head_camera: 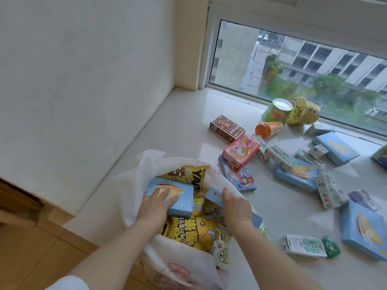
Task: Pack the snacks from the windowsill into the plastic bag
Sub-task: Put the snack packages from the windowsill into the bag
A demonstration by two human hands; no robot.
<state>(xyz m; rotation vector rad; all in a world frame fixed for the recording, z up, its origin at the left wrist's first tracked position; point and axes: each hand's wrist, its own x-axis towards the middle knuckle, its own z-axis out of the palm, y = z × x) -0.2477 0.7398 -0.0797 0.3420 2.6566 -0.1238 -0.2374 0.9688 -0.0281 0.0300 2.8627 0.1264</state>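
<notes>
A white plastic bag [134, 181] lies open at the near edge of the windowsill [188, 114], with yellow snack packs [194, 231] inside. My left hand [156, 203] grips a light blue cake box [180, 195] inside the bag. My right hand [235, 206] holds a second light blue box [213, 194] on edge at the bag's right rim. Loose snacks lie to the right on the sill: a pink rabbit box [240, 150], a brown box [227, 127], more blue cake boxes [295, 174] and small milk cartons [303, 245].
Three cups lie tipped by the window: green [275, 111], yellow [302, 110] and orange [268, 128]. The window glass [293, 65] bounds the sill at the back, a white wall [83, 70] on the left. Tan floor tiles [41, 252] lie below left.
</notes>
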